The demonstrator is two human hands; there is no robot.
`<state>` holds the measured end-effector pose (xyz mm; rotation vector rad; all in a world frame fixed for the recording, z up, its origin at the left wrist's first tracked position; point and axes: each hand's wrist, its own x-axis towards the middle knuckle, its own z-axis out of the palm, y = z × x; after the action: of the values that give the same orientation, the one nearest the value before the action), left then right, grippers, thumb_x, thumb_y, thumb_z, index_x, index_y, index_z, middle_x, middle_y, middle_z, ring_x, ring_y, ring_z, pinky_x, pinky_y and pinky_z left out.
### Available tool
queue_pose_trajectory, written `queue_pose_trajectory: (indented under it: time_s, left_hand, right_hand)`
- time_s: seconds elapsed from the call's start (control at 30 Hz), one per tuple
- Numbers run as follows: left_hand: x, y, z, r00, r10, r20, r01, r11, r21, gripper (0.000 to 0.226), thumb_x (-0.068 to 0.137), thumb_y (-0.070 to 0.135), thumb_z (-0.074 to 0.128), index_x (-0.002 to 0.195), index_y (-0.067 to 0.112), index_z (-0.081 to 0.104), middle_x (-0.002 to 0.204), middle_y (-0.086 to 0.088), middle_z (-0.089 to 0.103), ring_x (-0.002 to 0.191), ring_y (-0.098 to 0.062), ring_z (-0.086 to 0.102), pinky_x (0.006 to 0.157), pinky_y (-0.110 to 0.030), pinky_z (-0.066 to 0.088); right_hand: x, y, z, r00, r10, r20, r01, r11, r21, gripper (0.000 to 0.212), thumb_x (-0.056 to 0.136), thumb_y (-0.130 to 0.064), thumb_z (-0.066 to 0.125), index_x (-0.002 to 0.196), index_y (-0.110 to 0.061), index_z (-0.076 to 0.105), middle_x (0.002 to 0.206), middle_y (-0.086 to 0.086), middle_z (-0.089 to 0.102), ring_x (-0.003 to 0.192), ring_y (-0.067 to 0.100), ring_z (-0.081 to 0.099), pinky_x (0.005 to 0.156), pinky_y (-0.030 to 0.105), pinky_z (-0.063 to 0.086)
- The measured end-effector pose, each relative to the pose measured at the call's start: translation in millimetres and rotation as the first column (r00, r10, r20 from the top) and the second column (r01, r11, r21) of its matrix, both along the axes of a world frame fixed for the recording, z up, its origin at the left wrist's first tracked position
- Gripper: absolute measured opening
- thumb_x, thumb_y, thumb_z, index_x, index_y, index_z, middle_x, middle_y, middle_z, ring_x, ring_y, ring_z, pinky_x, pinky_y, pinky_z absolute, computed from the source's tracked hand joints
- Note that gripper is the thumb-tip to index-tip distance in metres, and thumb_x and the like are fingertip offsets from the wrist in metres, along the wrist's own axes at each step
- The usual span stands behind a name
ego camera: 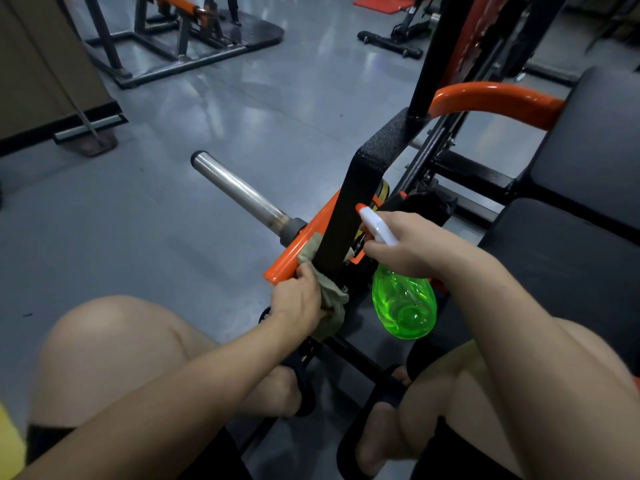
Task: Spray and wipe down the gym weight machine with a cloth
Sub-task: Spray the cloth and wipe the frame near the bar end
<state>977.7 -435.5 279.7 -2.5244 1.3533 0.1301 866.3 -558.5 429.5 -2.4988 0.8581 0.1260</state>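
Metal makes up most of what we look down on. The weight machine (360, 202) has a flat black upright in pebbled, speckled paint. A glossy orange tube (294, 252) crosses low behind it. A round chrome peg (235, 188) juts leftward from that tube, bright along its length and dull with rust at its root.

Against this hard frame the cloth (332, 301) is soft, crumpled and olive-beige. It is bunched over the near end of the orange tube and lies against the left edge of the black upright. Our left hand (298, 301) grips it, fingers curled into the folds and pressing it onto the metal.

Our right hand (407, 247) is wrapped around the white plastic trigger head of the spray bottle (403, 308). The small orange nozzle tip sits just beside the right edge of the upright. The bottle's body is bulbous, translucent lime green plastic, hanging tilted below the hand. Light shines through it, but we cannot tell how much liquid is inside.

To the right are matte black seat pads (588, 143), with a curved orange bar (485, 95) arching behind them. The floor (259, 98) is smooth grey with a sheen that carries pale reflections. Another frame machine (180, 36) in dark steel and orange stands well apart at the far left, and a red mat (381, 1) lies at the top edge. Our bare knees and black sandals fill the bottom of the view.
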Motion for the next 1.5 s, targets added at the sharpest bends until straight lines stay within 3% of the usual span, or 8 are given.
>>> queue_pose_trajectory:
  time_s: [0.1,0.17,0.33,0.47,1.0,1.2,1.33,1.5]
  left_hand:
    - [3,-1,-8,0.998,0.009,-0.058,-0.009,1.0,0.007,0.042,0.101,0.053,0.05,0.118,0.016,0.063,0.118,-0.001,0.069,0.098,-0.023,0.071,0.064,-0.031,0.048]
    - [9,-1,-9,0.993,0.029,-0.118,-0.031,0.999,-0.02,0.032,0.099,0.054,0.05,0.087,0.027,0.062,0.102,0.005,0.072,0.091,-0.022,0.071,0.063,-0.03,0.043]
    - [18,0,-14,0.988,0.033,-0.154,-0.022,0.997,0.071,0.021,0.101,0.02,0.054,0.114,0.018,0.069,0.12,-0.001,0.071,0.11,-0.027,0.069,0.078,-0.036,0.052]
    - [18,11,-20,0.991,0.026,-0.128,-0.021,0.999,0.042,0.023,0.1,0.01,0.051,0.108,0.016,0.071,0.114,-0.004,0.073,0.106,-0.029,0.071,0.08,-0.036,0.054]
    - [23,-11,50,0.963,0.023,-0.269,-0.088,0.969,-0.23,0.009,0.094,0.02,0.058,0.092,0.015,0.051,0.092,-0.006,0.059,0.076,-0.029,0.052,0.064,-0.037,0.042]
    - [30,-40,117,0.935,0.025,-0.354,-0.18,0.893,-0.413,0.027,0.09,0.034,0.064,0.112,0.019,0.061,0.11,-0.01,0.066,0.106,-0.036,0.063,0.073,-0.033,0.038]
    - [47,-55,141,0.933,0.039,-0.358,-0.174,0.92,-0.352,0.016,0.086,0.031,0.066,0.09,0.02,0.054,0.102,-0.01,0.061,0.096,-0.037,0.058,0.076,-0.034,0.041]
    - [46,-80,161,0.902,0.066,-0.427,-0.261,0.87,-0.417,0.031,0.08,0.022,0.074,0.07,0.014,0.046,0.077,-0.008,0.051,0.078,-0.032,0.052,0.069,-0.032,0.041]
  right_hand:
    - [0,0,1,1.0,-0.005,-0.019,0.005,1.0,0.007,0.021,0.094,-0.03,0.054,0.077,-0.022,0.042,0.079,0.001,0.054,0.071,0.021,0.051,0.062,0.034,0.038]
    - [-1,-1,1,1.0,-0.007,-0.028,0.007,1.0,0.012,0.017,0.094,-0.031,0.053,0.08,-0.025,0.046,0.082,0.002,0.055,0.076,0.023,0.054,0.068,0.037,0.043]
    - [-1,-1,1,0.999,-0.001,-0.039,0.001,1.0,0.003,0.015,0.095,-0.032,0.054,0.087,-0.02,0.05,0.086,0.003,0.056,0.08,0.024,0.055,0.068,0.037,0.042]
    - [2,2,3,0.999,0.015,-0.041,-0.016,1.0,-0.017,0.025,0.095,-0.029,0.052,0.075,-0.027,0.039,0.08,0.002,0.053,0.073,0.021,0.049,0.06,0.034,0.034]
    - [-1,-2,10,0.999,0.002,0.048,-0.001,1.0,-0.017,0.019,0.096,-0.029,0.053,0.089,-0.013,0.05,0.085,0.003,0.058,0.08,0.026,0.054,0.071,0.039,0.044]
    - [-4,-1,20,0.993,-0.013,0.118,0.019,0.998,-0.052,0.016,0.094,-0.037,0.048,0.092,-0.021,0.051,0.081,0.0,0.054,0.088,0.029,0.055,0.08,0.042,0.048]
    - [-2,-7,17,0.928,-0.181,0.326,0.219,0.972,-0.084,0.018,0.089,-0.029,0.052,0.079,-0.016,0.045,0.077,0.003,0.06,0.078,0.031,0.057,0.067,0.04,0.046]
    - [-4,-9,21,0.83,-0.267,0.489,0.336,0.94,-0.056,0.012,0.088,-0.023,0.052,0.092,-0.014,0.06,0.082,0.003,0.065,0.083,0.029,0.06,0.073,0.041,0.05]
